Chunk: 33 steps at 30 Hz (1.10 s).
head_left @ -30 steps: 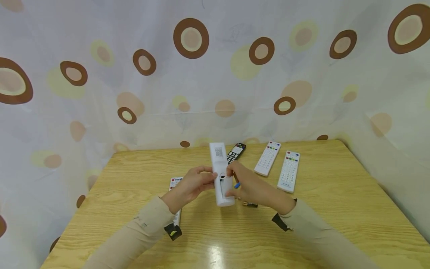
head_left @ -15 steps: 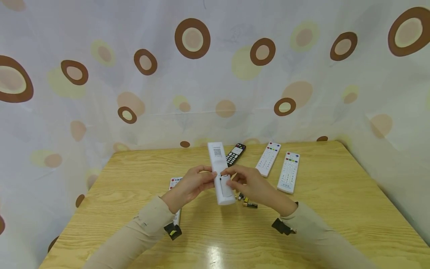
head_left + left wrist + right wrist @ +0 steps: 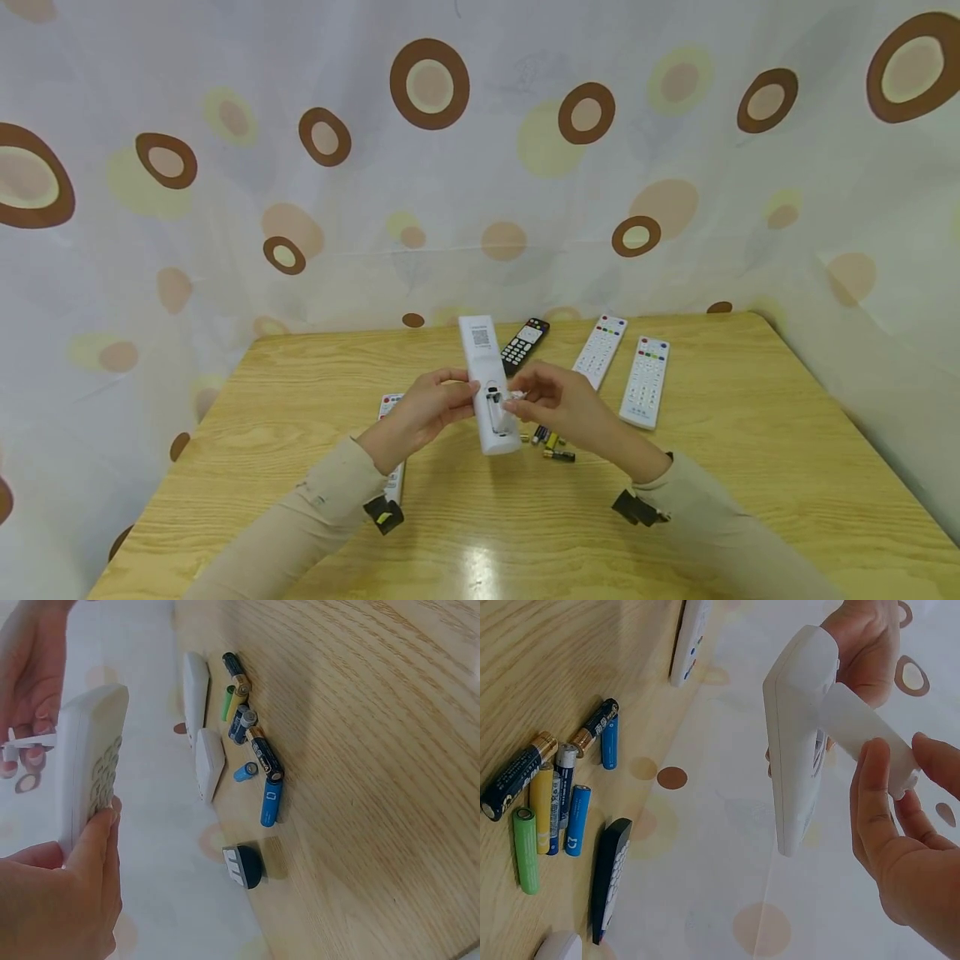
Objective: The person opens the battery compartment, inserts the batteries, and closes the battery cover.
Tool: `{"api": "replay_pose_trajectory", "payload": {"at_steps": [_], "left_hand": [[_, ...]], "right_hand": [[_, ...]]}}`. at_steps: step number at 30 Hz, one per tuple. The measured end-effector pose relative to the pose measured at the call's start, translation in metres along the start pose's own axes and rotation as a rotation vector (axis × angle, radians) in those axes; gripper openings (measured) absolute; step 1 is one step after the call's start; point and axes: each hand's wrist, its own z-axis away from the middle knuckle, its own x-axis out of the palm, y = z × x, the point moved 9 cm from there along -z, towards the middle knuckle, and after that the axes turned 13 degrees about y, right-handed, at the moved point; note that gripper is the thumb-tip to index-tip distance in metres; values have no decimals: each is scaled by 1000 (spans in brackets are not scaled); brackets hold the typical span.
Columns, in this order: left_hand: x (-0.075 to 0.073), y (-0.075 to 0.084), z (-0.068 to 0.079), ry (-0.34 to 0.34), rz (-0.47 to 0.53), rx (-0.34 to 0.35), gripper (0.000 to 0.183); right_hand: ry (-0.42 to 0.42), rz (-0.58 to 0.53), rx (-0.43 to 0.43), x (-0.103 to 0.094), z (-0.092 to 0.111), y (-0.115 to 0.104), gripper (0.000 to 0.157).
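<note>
My left hand (image 3: 423, 417) grips a white remote control (image 3: 480, 354) by its side, back face up, above the table. In the left wrist view its buttons (image 3: 105, 776) face the other way, with fingers lying against that side. My right hand (image 3: 566, 406) pinches the white battery cover (image 3: 874, 739) between thumb and fingers. The cover stands tilted away from the remote's back, its far end at or very near the remote. The battery compartment (image 3: 495, 407) is partly exposed; what lies inside is not clear.
Several loose batteries (image 3: 561, 799), blue, green, yellow and dark, lie on the wooden table (image 3: 720, 467) below the remote. Behind are a black remote (image 3: 527, 340) and two white remotes (image 3: 643, 383). Another white remote (image 3: 393, 485) lies partly under my left forearm. A patterned curtain (image 3: 480, 183) hangs behind.
My right fingers have lifted the battery cover from the remote's back and moved slightly right, exposing the compartment. The remote has tilted a little to the left in my left hand.
</note>
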Motion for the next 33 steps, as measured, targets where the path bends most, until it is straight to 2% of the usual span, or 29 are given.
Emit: {"api": "replay_pose_trajectory", "payload": {"at_steps": [6,14,19,24,29,33], "left_hand": [[-11,1,-3,47,13,11,28],[-29,5,-3,84,-2,5,35],[-36,9,-2,71,13,22,36],[-38,9,0,53,23,24,36],[-38,7,3,51,20,15,35],[-38,6,4,56,16,3,32]], "right_hand": [[39,-18,4,-10,5,6,20],[57,56,70,-26,13,27,24],[-12,60,89,-21,22,43,20],[-96,82,43,-8,32,51,19],[-166,210,-16,7,40,59,17],[-211,283,-6,15,46,65,17]]}}
